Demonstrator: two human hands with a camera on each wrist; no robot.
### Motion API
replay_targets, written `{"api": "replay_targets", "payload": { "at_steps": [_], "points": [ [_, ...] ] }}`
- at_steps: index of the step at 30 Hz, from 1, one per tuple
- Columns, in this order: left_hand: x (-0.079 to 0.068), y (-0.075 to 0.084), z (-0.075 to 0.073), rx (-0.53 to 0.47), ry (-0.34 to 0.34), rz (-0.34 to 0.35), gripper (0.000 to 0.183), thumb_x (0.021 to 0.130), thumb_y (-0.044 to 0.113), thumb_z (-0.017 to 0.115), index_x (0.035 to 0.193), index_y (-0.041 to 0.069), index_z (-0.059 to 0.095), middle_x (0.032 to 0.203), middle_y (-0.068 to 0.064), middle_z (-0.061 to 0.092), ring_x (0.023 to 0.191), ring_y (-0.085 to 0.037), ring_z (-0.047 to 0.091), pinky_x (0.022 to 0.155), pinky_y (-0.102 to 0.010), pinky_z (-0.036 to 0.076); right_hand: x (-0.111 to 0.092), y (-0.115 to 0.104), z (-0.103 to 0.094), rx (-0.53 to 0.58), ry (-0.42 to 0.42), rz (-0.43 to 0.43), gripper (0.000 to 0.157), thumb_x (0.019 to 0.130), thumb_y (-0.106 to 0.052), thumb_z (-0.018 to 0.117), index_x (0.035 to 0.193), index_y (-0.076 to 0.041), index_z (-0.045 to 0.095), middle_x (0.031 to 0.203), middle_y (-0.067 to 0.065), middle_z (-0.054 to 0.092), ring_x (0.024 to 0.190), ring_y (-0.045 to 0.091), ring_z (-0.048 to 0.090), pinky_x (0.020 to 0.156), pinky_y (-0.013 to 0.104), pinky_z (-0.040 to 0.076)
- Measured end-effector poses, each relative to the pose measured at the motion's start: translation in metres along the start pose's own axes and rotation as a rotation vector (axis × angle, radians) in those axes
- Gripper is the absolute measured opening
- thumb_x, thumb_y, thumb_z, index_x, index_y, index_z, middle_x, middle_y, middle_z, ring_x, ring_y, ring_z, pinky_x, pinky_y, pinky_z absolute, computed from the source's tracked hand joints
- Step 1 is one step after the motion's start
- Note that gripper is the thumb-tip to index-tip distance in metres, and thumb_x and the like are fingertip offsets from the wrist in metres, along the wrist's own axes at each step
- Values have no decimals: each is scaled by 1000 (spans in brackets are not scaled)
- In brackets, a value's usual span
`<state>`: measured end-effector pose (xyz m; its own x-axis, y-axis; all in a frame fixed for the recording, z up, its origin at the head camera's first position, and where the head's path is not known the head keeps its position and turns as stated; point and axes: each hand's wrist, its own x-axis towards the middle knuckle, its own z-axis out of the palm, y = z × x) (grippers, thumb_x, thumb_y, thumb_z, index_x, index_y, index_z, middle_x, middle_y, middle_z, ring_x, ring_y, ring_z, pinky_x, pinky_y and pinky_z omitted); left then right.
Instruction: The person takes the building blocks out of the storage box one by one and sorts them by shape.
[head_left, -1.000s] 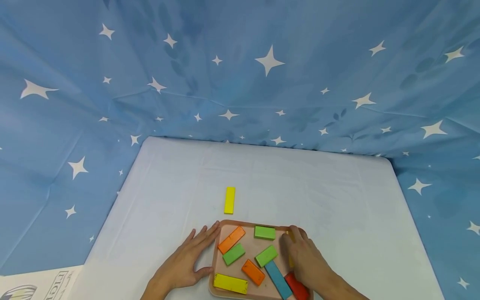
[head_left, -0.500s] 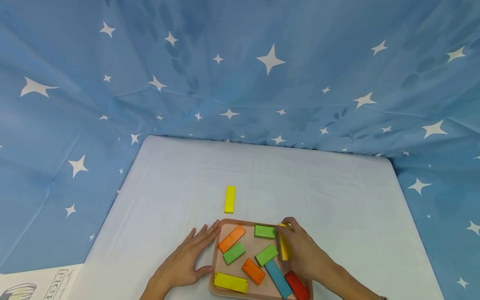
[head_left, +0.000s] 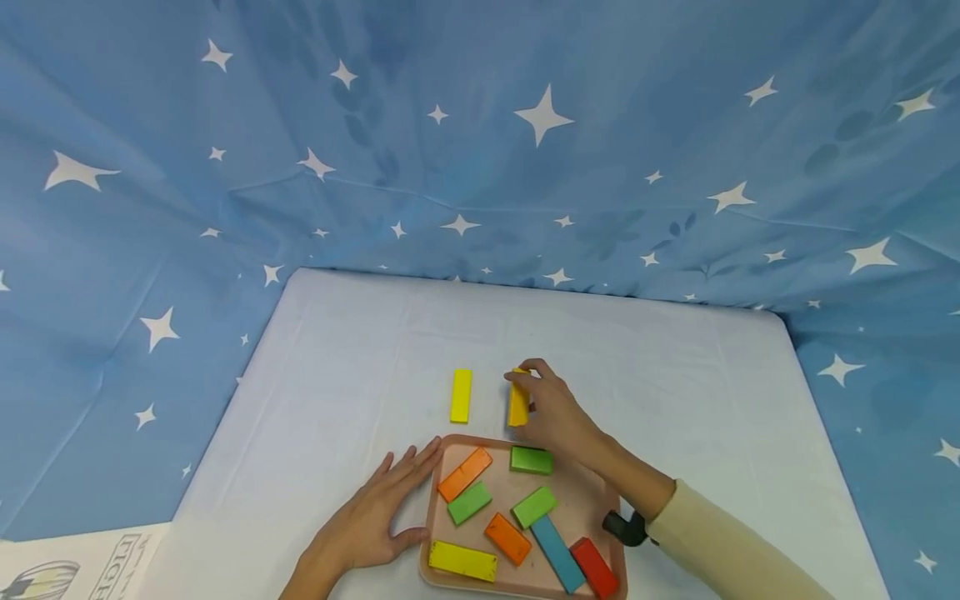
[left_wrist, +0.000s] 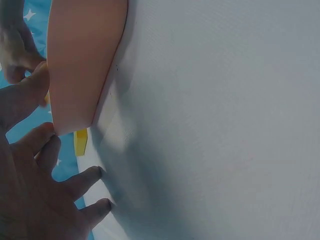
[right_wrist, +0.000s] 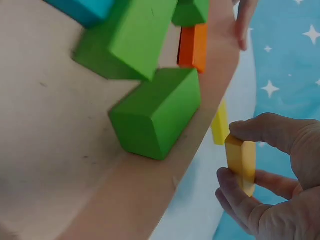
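My right hand [head_left: 558, 417] pinches an orange-yellow block [head_left: 519, 398] between thumb and fingers, just beyond the far rim of the tray. In the right wrist view the held block [right_wrist: 241, 162] stands lengthwise between the fingertips. To its left a bright yellow block [head_left: 461, 396] lies on the white table. My left hand [head_left: 375, 514] is spread flat at the left side of the pink tray [head_left: 431, 533], thumb and forefinger touching its rim. From the left wrist view, the other fingertips [left_wrist: 95, 172] reach down beside the tray wall [left_wrist: 85, 60].
Inside the tray lie green blocks [head_left: 531, 460], orange blocks [head_left: 507, 539], a blue block [head_left: 557, 554], a red block [head_left: 595, 568] and a yellow block [head_left: 462, 562]. A blue star-patterned cloth [head_left: 480, 167] hangs behind the white table [head_left: 637, 358]. A printed sheet [head_left: 75, 567] sits at lower left.
My right hand has lifted the orange-yellow block from the tray's right side and carried it forward and left, beyond the far rim. The left hand stays at the tray.
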<state>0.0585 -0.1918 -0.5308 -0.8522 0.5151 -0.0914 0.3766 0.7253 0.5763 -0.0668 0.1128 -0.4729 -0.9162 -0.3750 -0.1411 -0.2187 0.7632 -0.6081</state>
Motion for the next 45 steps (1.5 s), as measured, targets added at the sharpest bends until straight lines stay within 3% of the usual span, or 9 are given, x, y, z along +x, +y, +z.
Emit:
{"api": "replay_targets", "payload": {
  "at_steps": [6,11,15,27,45],
  "points": [
    [1,0,1,-26,-13,9,104,84,40,84,168,28,23,175,14,14,157,-32,32,127,-64,23,31,-4,16,-40,-35,-28,76,70,-10,93,141,-5,64,146,16,50,94,23,63,84,35,61],
    [0,0,0,-11,2,11,104,84,42,84,167,27,24,175,12,15,157,-32,33,126,-65,24,42,-9,29,-81,-79,-42,75,69,-12,95,138,-4,67,142,17,55,114,30,61,99,42,60],
    [0,0,-2,-11,8,5,104,84,43,84,167,28,24,175,13,16,157,-31,32,126,-64,24,47,-9,36,-119,-95,-44,75,68,-15,97,136,-3,68,139,17,58,118,32,60,103,42,59],
    [2,0,-2,-25,-4,-1,106,83,39,86,168,29,23,175,14,15,157,-33,33,126,-66,24,45,-7,43,-128,-78,-66,74,64,-9,97,133,-4,71,137,19,60,116,36,60,96,42,61],
    [0,-3,-1,-19,7,16,103,84,42,84,167,28,24,175,13,15,157,-31,33,126,-65,24,38,-9,45,-140,-82,-45,74,73,-18,95,139,-7,65,149,20,52,124,38,56,102,45,58]
  ]
}}
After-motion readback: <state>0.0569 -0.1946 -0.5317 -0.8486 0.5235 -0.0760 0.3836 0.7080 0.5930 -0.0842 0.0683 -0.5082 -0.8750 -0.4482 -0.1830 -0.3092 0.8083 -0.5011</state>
